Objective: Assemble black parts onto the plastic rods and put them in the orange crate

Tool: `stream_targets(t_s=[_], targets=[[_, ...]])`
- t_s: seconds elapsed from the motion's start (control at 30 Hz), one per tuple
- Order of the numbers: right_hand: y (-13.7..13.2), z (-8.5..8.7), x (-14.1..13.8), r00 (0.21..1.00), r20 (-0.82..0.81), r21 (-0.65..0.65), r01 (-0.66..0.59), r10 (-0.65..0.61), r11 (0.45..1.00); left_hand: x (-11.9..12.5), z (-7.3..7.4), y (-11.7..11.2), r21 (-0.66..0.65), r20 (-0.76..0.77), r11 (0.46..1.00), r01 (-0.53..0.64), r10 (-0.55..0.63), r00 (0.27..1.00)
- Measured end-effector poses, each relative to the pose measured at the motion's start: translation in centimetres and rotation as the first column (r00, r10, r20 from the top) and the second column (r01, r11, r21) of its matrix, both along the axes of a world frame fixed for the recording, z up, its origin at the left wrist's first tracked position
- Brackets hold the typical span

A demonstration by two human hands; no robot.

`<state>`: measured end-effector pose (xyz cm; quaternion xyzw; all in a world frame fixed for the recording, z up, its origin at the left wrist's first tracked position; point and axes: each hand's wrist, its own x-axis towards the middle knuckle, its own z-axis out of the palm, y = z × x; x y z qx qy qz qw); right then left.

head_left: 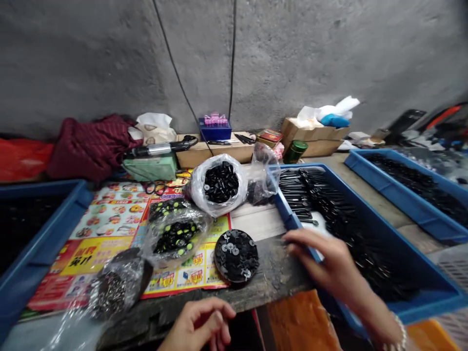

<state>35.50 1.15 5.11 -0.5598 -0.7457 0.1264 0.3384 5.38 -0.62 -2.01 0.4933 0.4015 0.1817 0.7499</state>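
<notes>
My left hand is at the front edge of the bench, fingers loosely curled and apart, nothing visible in them. Just beyond it stands a round dish of flat dark and grey pieces with round heads. My right hand reaches across the near left rim of a blue tray, fingers stretched out to the left over the bench; I see nothing in its grasp. Inside that tray lie many slim black parts, some in neat rows.
A plastic bag of black pieces, one of black-and-green pieces and one of small metal pieces stand left of centre. Printed paper covers the bench there. Further blue trays flank both sides; cardboard boxes line the wall.
</notes>
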Motion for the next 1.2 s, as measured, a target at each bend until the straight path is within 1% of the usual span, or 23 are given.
stream_targets(t_s=[0.07, 0.13, 0.2, 0.3, 0.43, 0.5, 0.57, 0.63, 0.7, 0.73, 0.77, 0.8, 0.83, 0.87, 0.9, 0.93, 0.97, 1.0, 1.03, 1.07, 1.1, 1.13, 1.2], targets=[[-2.8, -0.5, -4.3, 0.985, 0.007, -0.104, -0.17, 0.171, 0.98, 0.1, 0.4, 0.3, -0.025, 0.066, 0.999, -0.026, 0.027, 0.997], [-4.7, -1.6, -7.5, 0.976, 0.024, -0.157, -0.212, 0.218, 0.965, -0.1, 0.5, 0.3, -0.022, 0.076, 0.999, -0.038, 0.04, 0.996], [-5.6, -2.8, -9.4, 0.972, 0.027, -0.186, -0.223, 0.232, 0.957, -0.4, 0.4, 0.2, -0.009, 0.056, 0.999, -0.038, 0.038, 0.998], [-6.1, -4.0, -10.5, 0.967, 0.064, -0.193, -0.231, 0.247, 0.954, -0.7, 0.1, -0.3, 0.003, 0.025, 1.0, -0.024, 0.024, 0.999], [-6.4, -4.6, -11.0, 0.95, 0.133, -0.159, -0.26, 0.281, 0.952, -0.7, 0.1, -0.6, -0.024, -0.003, 1.0, 0.017, -0.017, 1.0], [-6.7, -4.9, -11.4, 0.943, 0.142, -0.161, -0.279, 0.302, 0.947, -0.5, 0.4, -0.7, -0.017, -0.056, 0.999, 0.041, -0.042, 0.998], [-6.9, -5.2, -11.7, 0.949, 0.112, -0.178, -0.272, 0.294, 0.946, -0.3, 0.7, -0.6, 0.038, -0.148, 0.998, 0.055, -0.049, 0.988], [-6.9, -5.5, -12.0, 0.964, 0.023, -0.21, -0.254, 0.265, 0.944, -0.2, 1.1, -0.7, 0.182, -0.258, 0.98, 0.082, -0.033, 0.966], [-6.7, -5.9, -12.2, 0.968, -0.13, -0.267, -0.242, 0.214, 0.933, -0.3, 1.3, -0.9, 0.392, -0.347, 0.909, 0.138, 0.007, 0.938], [-6.6, -6.2, -12.2, 0.959, -0.224, -0.319, -0.239, 0.172, 0.917, -0.3, 1.3, -1.0, 0.493, -0.376, 0.853, 0.172, 0.031, 0.926], [-6.4, -6.6, -12.2, 0.938, -0.33, -0.399, -0.244, 0.11, 0.884, -0.4, 1.2, -1.2, 0.579, -0.397, 0.789, 0.203, 0.056, 0.916], [-6.3, -7.1, -12.2, 0.897, -0.442, -0.501, -0.266, 0.021, 0.824, -0.5, 1.0, -1.4, 0.648, -0.411, 0.726, 0.23, 0.08, 0.908], [-6.3, -7.6, -12.1, 0.834, -0.545, -0.6, -0.316, -0.086, 0.735, -0.6, 0.8, -1.6, 0.705, -0.417, 0.662, 0.255, 0.096, 0.904], [-6.3, -8.2, -12.1, 0.758, -0.621, -0.674, -0.386, -0.2, 0.63, -0.7, 0.6, -1.8, 0.753, -0.418, 0.596, 0.28, 0.104, 0.902], [-6.4, -8.8, -12.0, 0.679, -0.669, -0.711, -0.465, -0.303, 0.527, -0.9, 0.3, -2.0, 0.793, -0.417, 0.527, 0.305, 0.105, 0.903], [-6.5, -9.4, -12.0, 0.609, -0.696, -0.715, -0.536, -0.382, 0.449, -1.0, 0.1, -2.1, 0.826, -0.412, 0.459, 0.327, 0.096, 0.906], [-6.7, -9.8, -12.0, 0.555, -0.709, -0.704, -0.585, -0.435, 0.403, -1.1, 0.0, -2.2, 0.85, -0.407, 0.398, 0.345, 0.081, 0.91], [-6.9, -10.2, -12.0, 0.517, -0.716, -0.692, -0.611, -0.469, 0.384, -1.3, -0.1, -2.2, 0.864, -0.405, 0.353, 0.36, 0.061, 0.912], [-7.1, -10.4, -12.0, 0.49, -0.72, -0.684, -0.621, -0.492, 0.383, -1.3, -0.1, -2.1, 0.869, -0.405, 0.328, 0.37, 0.043, 0.913], [-7.2, -10.5, -12.1, 0.465, -0.723, -0.678, -0.622, -0.511, 0.392, -1.4, -0.1, -2.0, 0.869, -0.406, 0.323, 0.375, 0.03, 0.913], [-7.3, -10.5, -12.2, 0.444, -0.726, -0.672, -0.618, -0.525, 0.407, -1.4, 0.0, -1.9, 0.864, -0.406, 0.334, 0.376, 0.024, 0.913], [-7.3, -10.5, -12.3, 0.427, -0.731, -0.668, -0.61, -0.533, 0.427, -1.4, 0.1, -1.8, 0.855, -0.407, 0.362, 0.371, 0.026, 0.913], [-7.2, -10.3, -12.3, 0.417, -0.741, -0.661, -0.594, -0.527, 0.459, -1.3, 0.3, -1.6, 0.824, -0.407, 0.448, 0.347, 0.042, 0.912]])
